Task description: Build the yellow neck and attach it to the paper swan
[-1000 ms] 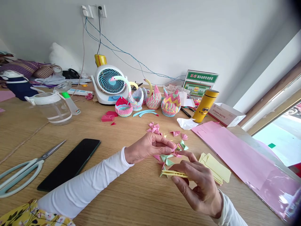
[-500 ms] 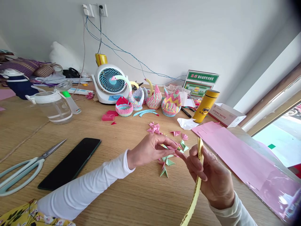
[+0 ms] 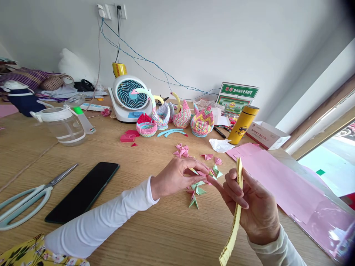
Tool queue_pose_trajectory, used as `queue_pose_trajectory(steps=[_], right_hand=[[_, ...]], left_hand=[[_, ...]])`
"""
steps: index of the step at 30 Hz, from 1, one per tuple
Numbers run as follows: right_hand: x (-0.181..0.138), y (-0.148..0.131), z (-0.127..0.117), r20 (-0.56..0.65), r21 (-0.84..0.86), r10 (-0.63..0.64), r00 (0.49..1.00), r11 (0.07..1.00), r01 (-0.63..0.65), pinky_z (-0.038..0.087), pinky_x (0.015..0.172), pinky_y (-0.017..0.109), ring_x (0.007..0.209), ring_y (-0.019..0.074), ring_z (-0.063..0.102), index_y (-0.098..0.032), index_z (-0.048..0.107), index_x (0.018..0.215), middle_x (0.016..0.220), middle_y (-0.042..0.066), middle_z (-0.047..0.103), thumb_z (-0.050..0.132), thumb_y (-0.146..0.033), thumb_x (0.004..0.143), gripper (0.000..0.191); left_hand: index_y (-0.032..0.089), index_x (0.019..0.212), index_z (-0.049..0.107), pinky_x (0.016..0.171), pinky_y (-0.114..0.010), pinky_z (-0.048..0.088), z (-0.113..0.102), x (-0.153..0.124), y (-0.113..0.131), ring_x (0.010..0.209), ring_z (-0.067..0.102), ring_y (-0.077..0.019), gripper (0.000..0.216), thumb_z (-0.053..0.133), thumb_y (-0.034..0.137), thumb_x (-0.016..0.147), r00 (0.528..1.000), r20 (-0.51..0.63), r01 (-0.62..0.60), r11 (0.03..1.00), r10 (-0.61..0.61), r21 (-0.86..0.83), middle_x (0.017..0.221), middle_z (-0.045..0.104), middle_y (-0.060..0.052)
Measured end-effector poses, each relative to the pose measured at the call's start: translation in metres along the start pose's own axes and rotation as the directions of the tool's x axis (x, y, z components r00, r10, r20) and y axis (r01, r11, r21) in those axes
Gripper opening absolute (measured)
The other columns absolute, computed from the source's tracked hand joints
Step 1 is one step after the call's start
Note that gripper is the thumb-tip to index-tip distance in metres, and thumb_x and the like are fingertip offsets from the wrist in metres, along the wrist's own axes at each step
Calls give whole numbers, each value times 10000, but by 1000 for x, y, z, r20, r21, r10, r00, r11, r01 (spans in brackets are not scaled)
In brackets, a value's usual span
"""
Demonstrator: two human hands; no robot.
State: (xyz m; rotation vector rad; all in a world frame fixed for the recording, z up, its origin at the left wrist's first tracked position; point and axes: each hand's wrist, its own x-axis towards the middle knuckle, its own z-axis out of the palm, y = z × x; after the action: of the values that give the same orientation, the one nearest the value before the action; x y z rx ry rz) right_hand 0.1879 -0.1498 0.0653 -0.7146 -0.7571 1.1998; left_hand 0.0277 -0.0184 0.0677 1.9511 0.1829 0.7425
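My right hand (image 3: 253, 207) is closed on a stack of yellow paper slips (image 3: 235, 221), held upright on edge above the wooden table (image 3: 155, 229). My left hand (image 3: 177, 175) reaches in from the left and pinches small folded paper pieces, pink and yellow-green, at its fingertips. The two hands almost touch. Under and beside them lie loose folded triangles (image 3: 197, 190) in green and pink, with more pink ones (image 3: 181, 150) a little farther back.
A black phone (image 3: 83, 192) and scissors (image 3: 26, 201) lie at the left. Pink paper sheets (image 3: 283, 184) cover the right. Behind stand paper swans (image 3: 181, 116), a small fan (image 3: 129, 98), a yellow flask (image 3: 242, 123), a sticky note box (image 3: 266, 135) and a clear jug (image 3: 62, 125).
My right hand lifted the yellow stack off the table and turned it from flat to upright. The left hand stayed over the folded pieces, shifting only slightly.
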Motion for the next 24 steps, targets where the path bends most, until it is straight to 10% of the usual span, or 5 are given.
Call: queue_pose_trajectory(steps=[9,24], right_hand=[[3,0,-6,8,83,43,999,996,-43,459,1036,498,352,31,178,-213,696,796,531,-97,399,575,-396,886,237],[5,3,-7,15,294,137,990,946,-135,454,1064,399,344,10,268,-167,709,812,527,-101,438,630,-318,872,181]], left_hand=[[154,1001,723,802,-264,562,-3,0,2,889,686,-164,206,674,283,848,999,44,23,998,-25,55,979,734,-87],[125,971,707,797,-247,566,0,0,2,871,691,-139,250,763,223,747,979,108,199,925,-172,-324,966,719,-68]])
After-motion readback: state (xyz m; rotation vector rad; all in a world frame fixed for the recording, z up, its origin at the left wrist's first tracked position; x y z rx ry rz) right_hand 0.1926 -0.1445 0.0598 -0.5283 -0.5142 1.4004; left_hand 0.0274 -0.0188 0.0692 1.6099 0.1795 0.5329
